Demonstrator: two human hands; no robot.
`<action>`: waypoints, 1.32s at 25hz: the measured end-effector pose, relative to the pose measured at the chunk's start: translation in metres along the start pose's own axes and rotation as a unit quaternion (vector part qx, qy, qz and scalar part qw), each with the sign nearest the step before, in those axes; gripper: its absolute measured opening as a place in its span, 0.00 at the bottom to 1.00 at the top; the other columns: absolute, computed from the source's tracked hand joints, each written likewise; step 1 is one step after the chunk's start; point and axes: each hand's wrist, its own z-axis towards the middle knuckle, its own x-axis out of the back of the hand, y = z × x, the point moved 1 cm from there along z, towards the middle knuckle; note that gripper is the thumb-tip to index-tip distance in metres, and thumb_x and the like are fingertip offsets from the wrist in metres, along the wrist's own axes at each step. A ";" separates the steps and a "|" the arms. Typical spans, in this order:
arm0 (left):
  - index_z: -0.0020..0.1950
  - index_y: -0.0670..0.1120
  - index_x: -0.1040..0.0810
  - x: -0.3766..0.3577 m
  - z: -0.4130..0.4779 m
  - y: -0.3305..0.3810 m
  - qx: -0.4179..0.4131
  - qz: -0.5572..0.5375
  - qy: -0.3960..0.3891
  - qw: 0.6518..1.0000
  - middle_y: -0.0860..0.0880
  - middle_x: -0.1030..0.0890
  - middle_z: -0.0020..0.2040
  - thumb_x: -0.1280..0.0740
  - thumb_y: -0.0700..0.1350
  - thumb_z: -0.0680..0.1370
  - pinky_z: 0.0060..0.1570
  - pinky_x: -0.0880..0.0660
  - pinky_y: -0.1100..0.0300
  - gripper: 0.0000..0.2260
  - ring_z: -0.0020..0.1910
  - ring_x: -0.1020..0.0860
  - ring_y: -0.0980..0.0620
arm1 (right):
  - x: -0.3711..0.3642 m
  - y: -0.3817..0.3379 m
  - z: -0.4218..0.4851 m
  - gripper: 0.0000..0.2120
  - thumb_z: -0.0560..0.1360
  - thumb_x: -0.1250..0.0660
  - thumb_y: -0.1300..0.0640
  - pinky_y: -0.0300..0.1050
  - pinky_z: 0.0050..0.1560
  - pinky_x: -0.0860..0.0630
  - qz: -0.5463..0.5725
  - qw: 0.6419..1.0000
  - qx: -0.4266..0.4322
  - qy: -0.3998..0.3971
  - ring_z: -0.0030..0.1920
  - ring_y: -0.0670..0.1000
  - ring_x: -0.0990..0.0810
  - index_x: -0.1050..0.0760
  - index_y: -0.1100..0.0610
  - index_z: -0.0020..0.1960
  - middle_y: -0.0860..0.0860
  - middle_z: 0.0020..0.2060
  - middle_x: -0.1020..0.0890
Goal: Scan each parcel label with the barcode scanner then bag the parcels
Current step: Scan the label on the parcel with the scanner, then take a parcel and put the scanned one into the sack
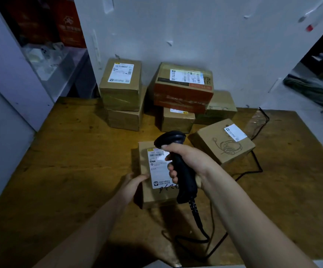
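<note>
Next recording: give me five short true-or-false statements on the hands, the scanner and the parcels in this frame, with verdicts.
1. The right hand grips the scanner. True.
2. The left hand is off the parcel. False: it holds the parcel's left edge.
3. The headset box has no label. False: a white label sits on its top.
4. A cable runs from the scanner over the table. True.
5. The red box lies alone on the table. False: it rests on other boxes.
</note>
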 end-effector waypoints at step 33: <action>0.76 0.59 0.44 0.036 -0.039 -0.050 -0.127 0.166 0.064 0.976 0.51 0.34 0.73 0.41 0.27 0.71 0.61 0.28 0.59 0.40 0.64 0.29 0.53 | 0.037 0.099 0.065 0.25 0.77 0.45 0.71 0.35 0.59 0.29 -0.302 0.910 0.282 0.038 0.61 0.46 0.26 0.31 0.56 0.70 0.46 0.58 0.23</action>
